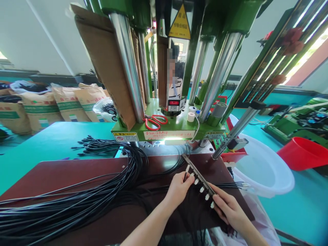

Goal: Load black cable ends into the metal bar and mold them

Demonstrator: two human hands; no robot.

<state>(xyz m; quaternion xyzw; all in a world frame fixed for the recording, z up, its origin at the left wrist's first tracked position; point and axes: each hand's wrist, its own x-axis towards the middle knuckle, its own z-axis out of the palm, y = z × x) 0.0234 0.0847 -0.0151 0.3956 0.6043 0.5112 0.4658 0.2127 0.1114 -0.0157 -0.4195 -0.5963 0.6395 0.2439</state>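
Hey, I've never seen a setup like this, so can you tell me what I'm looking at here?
There's no robot here. This single picture comes from a camera on a person's head, looking forward and down past two bare hands. Ahead stands a tall green machine with shiny metal columns; a pair of red-handled scissors rests on its green plate. In front is a reddish-brown flat board, with many thin black cables spread mostly over its left side. The right hand holds the near end of a narrow dark metal bar, which has a row of small white pieces along one side. The left hand is near the bar's far end; exactly what it pinches is hard to tell.
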